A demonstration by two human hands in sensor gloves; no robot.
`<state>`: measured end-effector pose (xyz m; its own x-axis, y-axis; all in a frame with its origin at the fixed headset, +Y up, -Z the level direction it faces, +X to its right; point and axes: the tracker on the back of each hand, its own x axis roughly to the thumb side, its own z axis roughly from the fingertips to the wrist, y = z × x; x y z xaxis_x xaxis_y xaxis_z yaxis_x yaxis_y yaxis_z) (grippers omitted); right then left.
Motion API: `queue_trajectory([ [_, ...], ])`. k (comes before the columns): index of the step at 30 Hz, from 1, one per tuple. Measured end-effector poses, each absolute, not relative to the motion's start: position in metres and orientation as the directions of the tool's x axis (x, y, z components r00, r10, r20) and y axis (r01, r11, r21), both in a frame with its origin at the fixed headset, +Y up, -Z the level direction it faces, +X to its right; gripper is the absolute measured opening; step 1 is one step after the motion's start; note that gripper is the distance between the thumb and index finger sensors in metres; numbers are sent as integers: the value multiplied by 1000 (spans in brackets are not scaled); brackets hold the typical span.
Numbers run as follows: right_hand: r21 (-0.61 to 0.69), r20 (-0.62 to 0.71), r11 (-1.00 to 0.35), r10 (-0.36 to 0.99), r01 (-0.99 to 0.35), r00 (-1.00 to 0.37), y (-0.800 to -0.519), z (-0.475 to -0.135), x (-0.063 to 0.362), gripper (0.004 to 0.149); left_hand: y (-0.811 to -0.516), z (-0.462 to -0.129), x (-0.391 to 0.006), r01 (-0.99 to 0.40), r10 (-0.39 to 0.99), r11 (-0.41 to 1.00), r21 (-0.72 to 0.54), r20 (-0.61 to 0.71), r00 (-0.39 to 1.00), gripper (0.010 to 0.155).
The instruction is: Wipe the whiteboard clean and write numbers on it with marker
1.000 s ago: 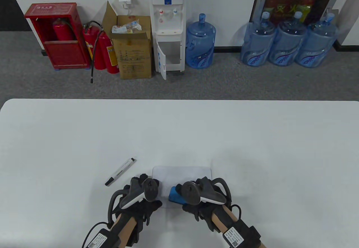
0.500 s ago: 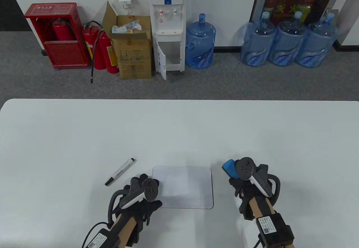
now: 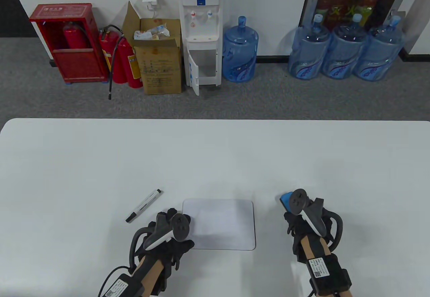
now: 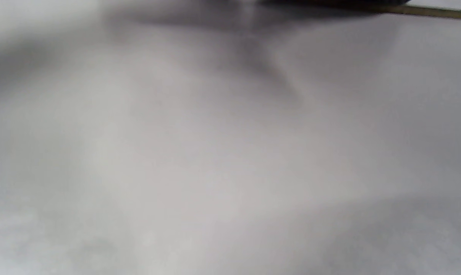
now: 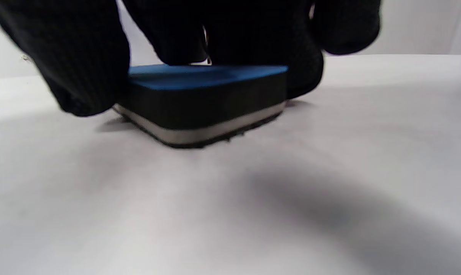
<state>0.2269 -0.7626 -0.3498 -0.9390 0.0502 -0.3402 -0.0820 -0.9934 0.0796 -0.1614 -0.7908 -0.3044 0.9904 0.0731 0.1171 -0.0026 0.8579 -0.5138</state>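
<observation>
A small whiteboard point(image 3: 221, 225) with rounded corners lies near the table's front edge, its surface blank. My left hand point(image 3: 168, 233) rests on the board's left edge; its fingers are hidden under the tracker. To the board's right, my right hand point(image 3: 295, 214) holds a blue eraser point(image 3: 286, 200) from above. In the right wrist view the eraser point(image 5: 203, 103) sits on the table with gloved fingers point(image 5: 81, 57) gripping its sides. A white marker point(image 3: 143, 205) with a black cap lies left of the board. The left wrist view shows only blurred grey surface.
The white table point(image 3: 215, 156) stretches wide behind the board. Beyond its far edge, on the floor, stand fire extinguishers point(image 3: 121, 58), a cardboard box point(image 3: 158, 58), a water dispenser point(image 3: 200, 32) and several blue water jugs point(image 3: 342, 48).
My right hand carried the eraser off the board's lower middle to the table right of it, then brought it down to the tabletop. The left hand and marker stayed put.
</observation>
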Motion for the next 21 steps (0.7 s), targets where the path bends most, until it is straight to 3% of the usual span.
queue_trajectory([
  [4,29,-304,-991,114,-129,-946,-752,-346,224,76,-791,-304,-161,-3,73,858,-513,117,990,77],
  [10,-44,-77,-972,232,-229,-970,-736,-330,195,73,-791,-304,-161,-3,73,860,-511,118,990,77],
  [16,-65,107,-992,103,-111,-989,-742,-306,169,71,-792,-303,-161,10,58,866,-501,121,991,77],
  [21,-43,119,-981,184,-190,-976,-747,-303,177,71,-792,-303,-162,1,65,865,-501,115,991,77],
])
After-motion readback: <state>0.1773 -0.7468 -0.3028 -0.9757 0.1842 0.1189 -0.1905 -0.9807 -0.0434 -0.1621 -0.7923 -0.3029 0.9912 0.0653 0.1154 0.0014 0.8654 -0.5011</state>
